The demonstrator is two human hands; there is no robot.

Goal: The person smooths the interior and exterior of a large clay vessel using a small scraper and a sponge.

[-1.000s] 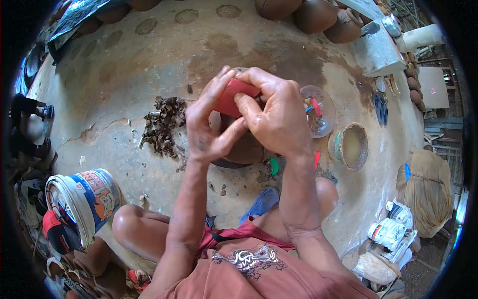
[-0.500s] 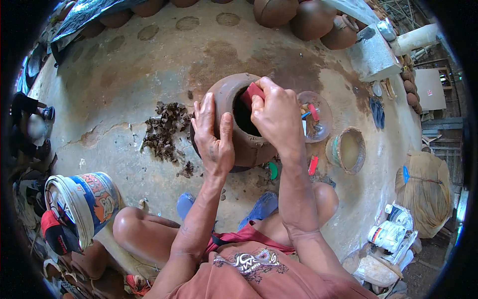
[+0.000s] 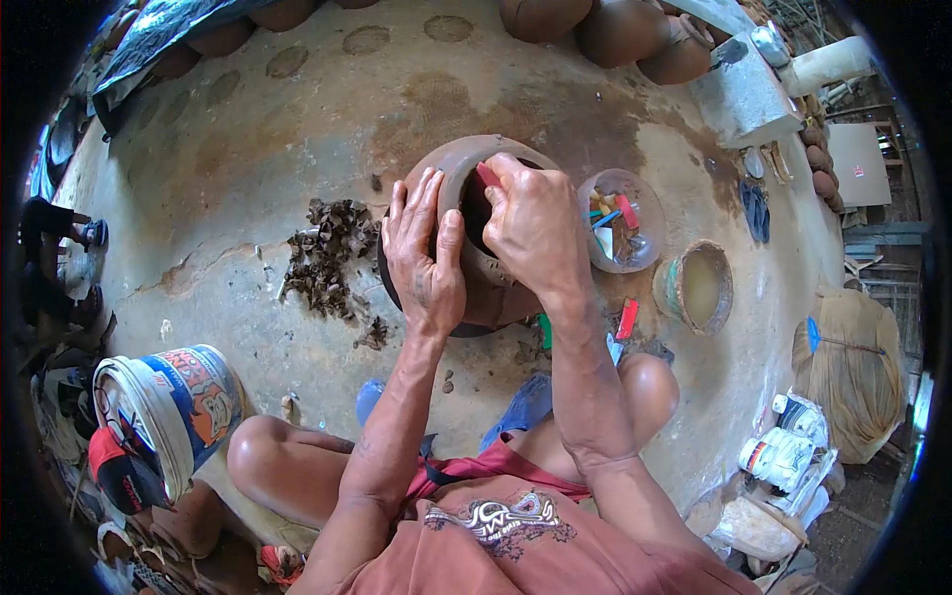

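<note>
Left hand (image 3: 424, 260) lower against pot (image 3: 466, 288) (outside).

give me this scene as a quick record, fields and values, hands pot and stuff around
place: bare earthen floor, person seated
left hand: palm on the outer wall of the clay pot
right hand: at the pot's rim, pinching a small red tool
pot: brown, upright, mouth open
left of pot: heap of dark clay scraps
right of pot: clear bowl of tools, small bowl of muddy water
lower left: painted bucket
</note>
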